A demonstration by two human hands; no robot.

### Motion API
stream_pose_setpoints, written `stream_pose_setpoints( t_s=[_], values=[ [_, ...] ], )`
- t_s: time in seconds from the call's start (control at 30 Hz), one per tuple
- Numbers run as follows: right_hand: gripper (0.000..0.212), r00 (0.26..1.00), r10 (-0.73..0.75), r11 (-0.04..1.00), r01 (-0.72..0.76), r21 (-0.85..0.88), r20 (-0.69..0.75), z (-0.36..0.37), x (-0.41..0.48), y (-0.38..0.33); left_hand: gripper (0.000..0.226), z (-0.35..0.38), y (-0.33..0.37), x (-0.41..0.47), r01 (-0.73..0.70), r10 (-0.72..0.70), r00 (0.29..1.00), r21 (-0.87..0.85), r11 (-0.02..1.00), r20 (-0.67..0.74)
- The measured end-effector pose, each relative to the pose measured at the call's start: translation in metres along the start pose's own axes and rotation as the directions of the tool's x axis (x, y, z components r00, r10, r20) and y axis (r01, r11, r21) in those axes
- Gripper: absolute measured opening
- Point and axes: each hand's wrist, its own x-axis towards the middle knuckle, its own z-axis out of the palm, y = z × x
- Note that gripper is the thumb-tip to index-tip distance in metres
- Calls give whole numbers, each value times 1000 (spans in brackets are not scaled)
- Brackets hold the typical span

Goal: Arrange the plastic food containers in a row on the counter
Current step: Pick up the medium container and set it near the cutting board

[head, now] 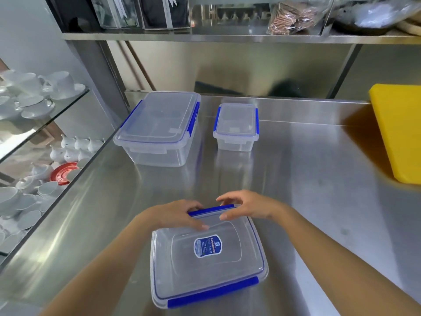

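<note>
Three clear plastic containers with blue clips stand on the steel counter. A large container is at the back left, and a small container stands to its right, a gap between them. Close to me lies a medium container with a blue label on its lid. My left hand rests on the far left corner of its lid, fingers spread over the far blue clip. My right hand hovers at the same far edge, fingers curled and apart, thumb near the lid.
A thick yellow cutting board lies on the counter at the right. To the left, glass shelves hold white cups, saucers and a red plate. A steel shelf overhead carries boxes and packets.
</note>
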Motion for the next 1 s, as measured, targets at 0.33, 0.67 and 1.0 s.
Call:
stream_pose_setpoints(
  t_s=[0.33, 0.67, 1.0],
  values=[
    [46, 945, 70, 987, -19, 161, -320, 7, -27, 34, 65, 23, 23, 14, 143, 206, 729, 440, 887, -653],
    [55, 564, 349, 937, -198, 288, -749, 14, -73, 72, 48, 86, 60, 59, -198, -113, 875, -561, 804, -471],
    [96, 735, -6, 893, 309, 327, -678, -4, -90, 90, 71, 87, 80, 58, -361, 204, 922, -545, 757, -328]
  ],
)
